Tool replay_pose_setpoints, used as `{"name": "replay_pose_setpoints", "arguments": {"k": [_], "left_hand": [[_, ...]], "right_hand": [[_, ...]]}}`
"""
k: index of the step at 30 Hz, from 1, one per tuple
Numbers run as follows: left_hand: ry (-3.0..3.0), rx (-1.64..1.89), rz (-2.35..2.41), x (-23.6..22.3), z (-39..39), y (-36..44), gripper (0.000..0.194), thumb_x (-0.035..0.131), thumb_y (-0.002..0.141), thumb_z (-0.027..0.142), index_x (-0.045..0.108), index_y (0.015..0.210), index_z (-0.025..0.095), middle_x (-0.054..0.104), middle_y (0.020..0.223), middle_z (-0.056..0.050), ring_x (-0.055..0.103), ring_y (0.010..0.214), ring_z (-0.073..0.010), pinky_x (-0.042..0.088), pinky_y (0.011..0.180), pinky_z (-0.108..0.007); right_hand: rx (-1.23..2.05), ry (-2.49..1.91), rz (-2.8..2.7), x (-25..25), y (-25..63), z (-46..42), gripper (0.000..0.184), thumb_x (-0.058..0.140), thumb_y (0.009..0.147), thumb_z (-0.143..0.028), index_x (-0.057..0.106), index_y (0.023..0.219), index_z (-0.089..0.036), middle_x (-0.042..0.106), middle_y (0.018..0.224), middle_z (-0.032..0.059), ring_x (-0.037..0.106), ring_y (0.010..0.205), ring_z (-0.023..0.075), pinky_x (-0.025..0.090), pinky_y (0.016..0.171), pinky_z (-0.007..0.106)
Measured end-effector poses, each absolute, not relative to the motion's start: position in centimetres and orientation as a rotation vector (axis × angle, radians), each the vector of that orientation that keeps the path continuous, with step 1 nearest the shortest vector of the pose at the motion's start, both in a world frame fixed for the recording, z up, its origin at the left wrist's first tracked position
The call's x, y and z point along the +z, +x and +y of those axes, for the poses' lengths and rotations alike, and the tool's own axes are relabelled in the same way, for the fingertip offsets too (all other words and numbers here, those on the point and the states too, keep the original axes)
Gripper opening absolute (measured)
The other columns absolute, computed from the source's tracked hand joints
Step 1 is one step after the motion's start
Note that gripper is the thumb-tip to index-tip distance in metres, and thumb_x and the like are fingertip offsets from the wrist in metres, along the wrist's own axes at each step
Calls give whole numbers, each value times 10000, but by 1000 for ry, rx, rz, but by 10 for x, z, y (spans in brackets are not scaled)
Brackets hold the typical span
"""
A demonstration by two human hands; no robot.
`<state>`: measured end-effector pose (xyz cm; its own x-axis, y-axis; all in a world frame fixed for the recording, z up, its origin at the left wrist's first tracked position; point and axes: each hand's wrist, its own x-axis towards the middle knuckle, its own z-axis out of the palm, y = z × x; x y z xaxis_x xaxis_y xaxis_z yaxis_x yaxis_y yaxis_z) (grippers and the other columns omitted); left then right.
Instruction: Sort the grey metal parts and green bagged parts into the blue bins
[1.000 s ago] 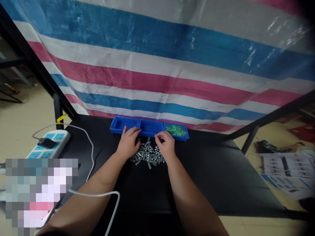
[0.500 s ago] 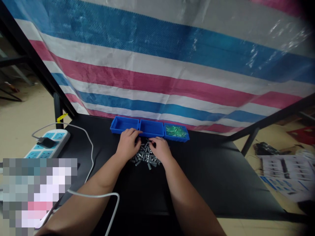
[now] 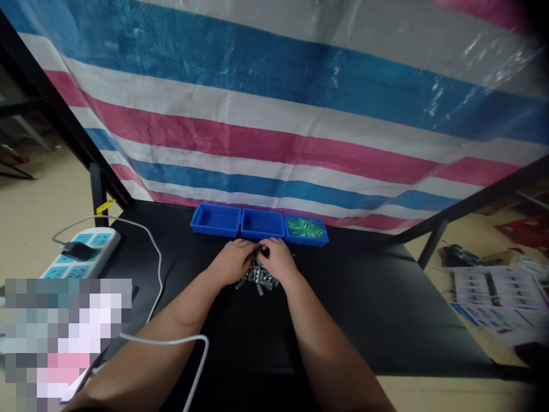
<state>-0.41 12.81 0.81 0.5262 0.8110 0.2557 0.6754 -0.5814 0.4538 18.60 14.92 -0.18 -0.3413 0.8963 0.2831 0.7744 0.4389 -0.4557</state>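
Note:
A pile of small dark grey cylindrical pieces with shiny metal ends (image 3: 259, 277) lies on the black table top. My left hand (image 3: 232, 261) is over the pile's left side, its fingers curled inward and its tips meeting those of the other hand. On the right, my right hand (image 3: 278, 258) has its thumb and forefinger pinched together above the pile. Whatever the fingertips hold is too small and too covered to make out. Behind the hands stand two blue trays, the left tray (image 3: 217, 219) and the middle tray (image 3: 262, 224), with nothing visible in them.
A third blue tray at the right holds small green pieces (image 3: 305, 228). At the left are a white power strip (image 3: 103, 246) with a black plug (image 3: 79, 250) and a white cable (image 3: 161, 269). A striped plastic sheet (image 3: 274, 137) hangs behind the table.
My left hand has moved away from the tray edge, down and to the right, and its fingertips now meet those of my right hand. My right hand has barely moved.

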Motion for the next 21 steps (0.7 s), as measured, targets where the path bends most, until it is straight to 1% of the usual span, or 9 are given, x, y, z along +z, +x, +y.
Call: {"name": "replay_pose_setpoints", "arguments": {"k": [3, 7, 13, 18, 21], "left_hand": [[2450, 683, 1208, 10, 129, -5, 423, 498, 926, 154, 609, 1328, 223, 689, 1174, -90, 620, 1087, -228, 481, 991, -387], [2448, 668, 1242, 9, 130, -5, 344, 519, 906, 152, 666, 1214, 189, 677, 1073, -97, 620, 1005, -232, 483, 963, -386], [2447, 641, 1273, 8, 129, -5, 297, 518, 916, 182, 674, 1169, 178, 665, 1031, -96, 617, 965, -231, 486, 936, -384], [2446, 626, 1323, 8, 130, -3, 235, 532, 925, 224, 695, 1093, 196, 660, 984, -89, 619, 940, -230, 490, 907, -382], [2428, 645, 1327, 9, 130, -4, 205, 530, 932, 235, 686, 1061, 205, 662, 966, -81, 625, 942, -225, 494, 889, -362]], "right_hand": [[369, -1398, -2191, -2, 186, 149, 154, 664, 792, -139, 685, 928, -208, 673, 855, 31, 599, 868, 213, 452, 833, 328], [434, -1398, -2162, -2, 186, 148, 191, 658, 754, -106, 666, 912, -214, 663, 834, 17, 609, 831, 199, 461, 794, 308], [445, -1341, -2190, 1, 187, 147, 242, 631, 731, -60, 649, 910, -222, 672, 886, 20, 600, 837, 197, 468, 791, 306], [490, -1279, -2165, 2, 187, 146, 237, 627, 747, -61, 637, 915, -227, 676, 845, 6, 610, 803, 185, 477, 763, 290], [565, -1227, -2125, 2, 185, 146, 235, 619, 764, -66, 638, 940, -220, 670, 818, -1, 627, 778, 169, 492, 753, 275]]}}
